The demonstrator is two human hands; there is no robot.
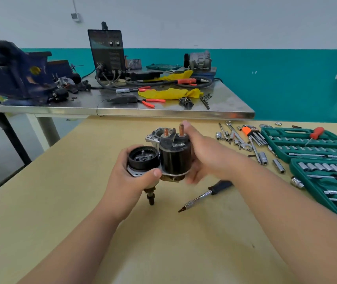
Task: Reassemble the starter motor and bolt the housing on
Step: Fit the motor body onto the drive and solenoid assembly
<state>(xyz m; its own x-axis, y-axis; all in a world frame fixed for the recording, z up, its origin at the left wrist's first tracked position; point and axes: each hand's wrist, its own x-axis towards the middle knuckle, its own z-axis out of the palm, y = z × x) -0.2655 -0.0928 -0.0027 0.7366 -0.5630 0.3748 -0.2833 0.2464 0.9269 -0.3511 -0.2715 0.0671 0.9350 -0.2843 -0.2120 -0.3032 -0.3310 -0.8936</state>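
Holding the starter motor (143,158) mid-air: gear end clamped in the left grip (128,181), solenoid (175,160) wrapped by the right grip (204,158). Could easily slide apart with any slack, dropping the shaft (150,196) dangling under the left grip onto the bench (163,253).

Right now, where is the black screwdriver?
Head view: the screwdriver lies on the table right of centre, below the right hand, between the held starter and the green socket case.
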